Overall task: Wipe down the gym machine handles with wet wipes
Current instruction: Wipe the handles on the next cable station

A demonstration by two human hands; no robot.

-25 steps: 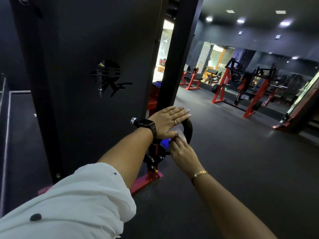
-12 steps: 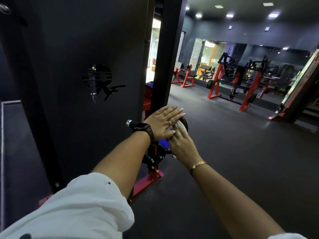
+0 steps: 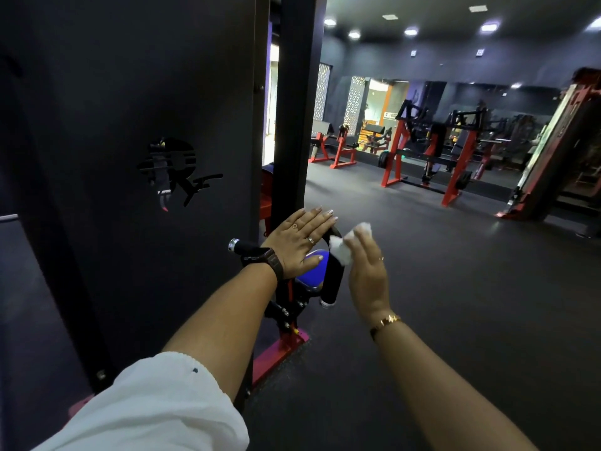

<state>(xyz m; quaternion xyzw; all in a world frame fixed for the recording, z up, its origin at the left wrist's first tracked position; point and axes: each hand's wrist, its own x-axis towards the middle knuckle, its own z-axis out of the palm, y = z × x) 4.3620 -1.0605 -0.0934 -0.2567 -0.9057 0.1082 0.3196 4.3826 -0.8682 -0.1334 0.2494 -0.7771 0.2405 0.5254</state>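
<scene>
1. Brace with left hand (image 3: 300, 244), fingers flat and straight, on curved handle (image 3: 332, 281) at frame centre.
2. Wrap wet wipe (image 3: 340, 248), pinched in right hand (image 3: 369, 276) just right of it, fully around.
3. Sweep down to end cap (image 3: 326, 303).

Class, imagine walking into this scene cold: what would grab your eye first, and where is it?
The two hands at centre: the left hand lies flat on the machine's curved black handle, while the right hand holds a bunched white wet wipe against it. Behind, at right, bright red machine frames stand out on the dark floor.
</scene>
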